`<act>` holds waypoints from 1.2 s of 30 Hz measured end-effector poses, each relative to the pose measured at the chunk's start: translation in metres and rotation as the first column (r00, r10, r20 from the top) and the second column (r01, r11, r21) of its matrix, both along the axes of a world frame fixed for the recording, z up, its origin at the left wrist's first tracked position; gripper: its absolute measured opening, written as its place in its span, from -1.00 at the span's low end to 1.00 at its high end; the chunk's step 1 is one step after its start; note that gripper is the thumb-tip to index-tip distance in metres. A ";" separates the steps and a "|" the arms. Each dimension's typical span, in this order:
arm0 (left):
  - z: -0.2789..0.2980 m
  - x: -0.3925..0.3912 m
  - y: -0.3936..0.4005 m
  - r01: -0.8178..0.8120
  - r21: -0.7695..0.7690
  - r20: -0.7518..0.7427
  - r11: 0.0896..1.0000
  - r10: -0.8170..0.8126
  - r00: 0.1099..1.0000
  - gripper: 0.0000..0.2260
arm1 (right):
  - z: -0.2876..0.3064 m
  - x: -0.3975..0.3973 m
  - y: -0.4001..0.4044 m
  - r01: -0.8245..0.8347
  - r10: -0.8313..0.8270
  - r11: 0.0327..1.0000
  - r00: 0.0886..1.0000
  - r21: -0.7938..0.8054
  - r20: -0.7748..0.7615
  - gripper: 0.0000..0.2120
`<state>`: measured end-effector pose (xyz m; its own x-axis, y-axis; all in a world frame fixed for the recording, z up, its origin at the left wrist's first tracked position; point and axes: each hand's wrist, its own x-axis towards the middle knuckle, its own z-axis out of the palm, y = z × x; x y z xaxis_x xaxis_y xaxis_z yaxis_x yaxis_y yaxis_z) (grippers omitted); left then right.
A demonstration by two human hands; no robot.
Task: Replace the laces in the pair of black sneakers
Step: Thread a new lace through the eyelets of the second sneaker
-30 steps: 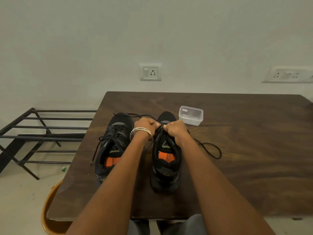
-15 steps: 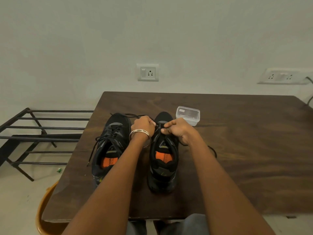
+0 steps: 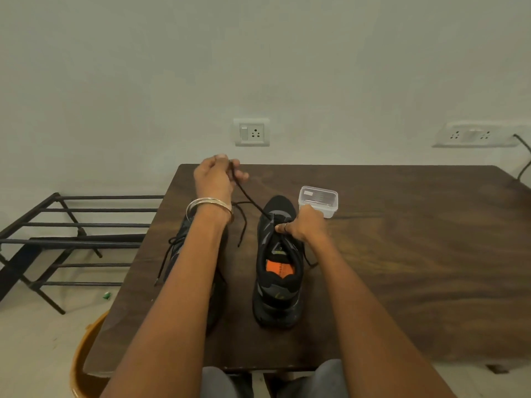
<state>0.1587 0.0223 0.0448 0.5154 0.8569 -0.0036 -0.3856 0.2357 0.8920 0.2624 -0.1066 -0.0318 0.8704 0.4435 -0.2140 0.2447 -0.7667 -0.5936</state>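
Lace drawn up out of the right-hand sneaker on a dark wooden desk.

The left hand (image 3: 214, 179) pinches the black lace (image 3: 249, 198) taut in curled fingers; the right hand (image 3: 301, 225) grips the right-hand sneaker (image 3: 277, 288) at its eyelets. The other sneaker (image 3: 184, 239) lies beside it, under the left forearm. A clear plastic box (image 3: 318, 200) sits just behind. The desk (image 3: 402, 268) meets a pale wall with sockets (image 3: 252, 132); a black metal rack (image 3: 71, 239) stands left.

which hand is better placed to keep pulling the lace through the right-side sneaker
Left. The left hand already pinches the lace raised taut from the sneaker, while the right hand grips the shoe's eyelet area.
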 end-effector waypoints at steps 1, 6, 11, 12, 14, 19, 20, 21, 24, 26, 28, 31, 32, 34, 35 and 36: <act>-0.006 0.000 -0.001 0.017 0.112 -0.162 0.994 0.001 0.987 -0.89 | 0.000 -0.002 0.000 0.003 -0.003 1.000 1.000 0.007 0.012 -0.56; -0.056 0.009 -0.007 0.526 0.520 -0.810 0.673 0.193 0.554 -0.83 | -0.006 -0.015 -0.001 0.015 -0.016 1.000 0.999 0.023 0.030 -0.59; -0.088 0.012 -0.012 0.601 0.419 -0.893 0.681 0.190 0.407 -0.83 | -0.014 -0.027 -0.005 0.033 -0.032 0.999 0.998 -0.013 0.059 -0.54; -0.089 0.012 -0.012 0.554 0.427 -0.873 0.715 0.165 0.459 -0.85 | -0.017 -0.031 -0.006 0.055 -0.056 0.998 0.997 0.018 0.057 -0.51; -0.088 0.011 -0.015 0.463 0.406 -0.812 0.788 0.079 0.579 -0.87 | -0.022 -0.037 -0.007 0.102 -0.107 0.990 0.993 0.099 0.050 -0.49; -0.073 0.017 -0.024 0.157 0.105 -0.404 0.982 -0.102 0.909 -0.78 | -0.032 -0.042 -0.003 0.132 -0.143 0.971 0.989 0.201 0.043 -0.52; -0.067 0.018 -0.023 0.134 0.008 -0.251 0.991 -0.128 0.959 -0.76 | -0.034 -0.043 -0.004 0.137 -0.147 0.969 0.989 0.207 0.031 -0.52; -0.059 0.019 -0.020 0.130 -0.073 -0.085 0.989 -0.136 0.987 -0.76 | -0.034 -0.043 -0.004 0.139 -0.148 0.967 0.989 0.212 0.026 -0.51; -0.038 0.018 -0.015 0.153 -0.251 0.248 0.956 -0.089 0.965 -0.77 | -0.035 -0.042 -0.005 0.132 -0.133 0.967 0.991 0.218 -0.008 -0.48; -0.035 0.016 -0.017 0.158 -0.233 0.230 0.960 -0.104 0.968 -0.79 | -0.034 -0.041 -0.005 0.128 -0.123 0.966 0.992 0.223 -0.035 -0.48; -0.042 0.013 -0.020 0.116 0.032 -0.065 0.993 -0.114 0.991 -0.83 | -0.035 -0.040 -0.004 0.118 -0.112 0.967 0.993 0.226 -0.040 -0.50; -0.068 0.016 -0.016 0.344 0.531 -0.635 0.774 0.094 0.767 -0.86 | -0.036 -0.040 -0.004 0.105 -0.097 0.969 0.994 0.223 -0.047 -0.53; -0.077 0.018 -0.016 0.473 0.539 -0.754 0.697 0.150 0.640 -0.84 | -0.036 -0.040 -0.005 0.103 -0.096 0.970 0.994 0.222 -0.044 -0.53; -0.091 0.021 -0.016 0.609 0.462 -0.876 0.645 0.222 0.429 -0.75 | -0.034 -0.041 -0.005 0.105 -0.098 0.969 0.994 0.222 -0.041 -0.53; -0.093 0.022 -0.016 0.611 0.429 -0.896 0.666 0.227 0.381 -0.74 | -0.034 -0.041 -0.005 0.105 -0.098 0.969 0.994 0.222 -0.043 -0.52; -0.094 0.022 -0.014 0.589 0.413 -0.901 0.695 0.218 0.375 -0.75 | -0.034 -0.041 -0.006 0.106 -0.097 0.969 0.994 0.223 -0.047 -0.51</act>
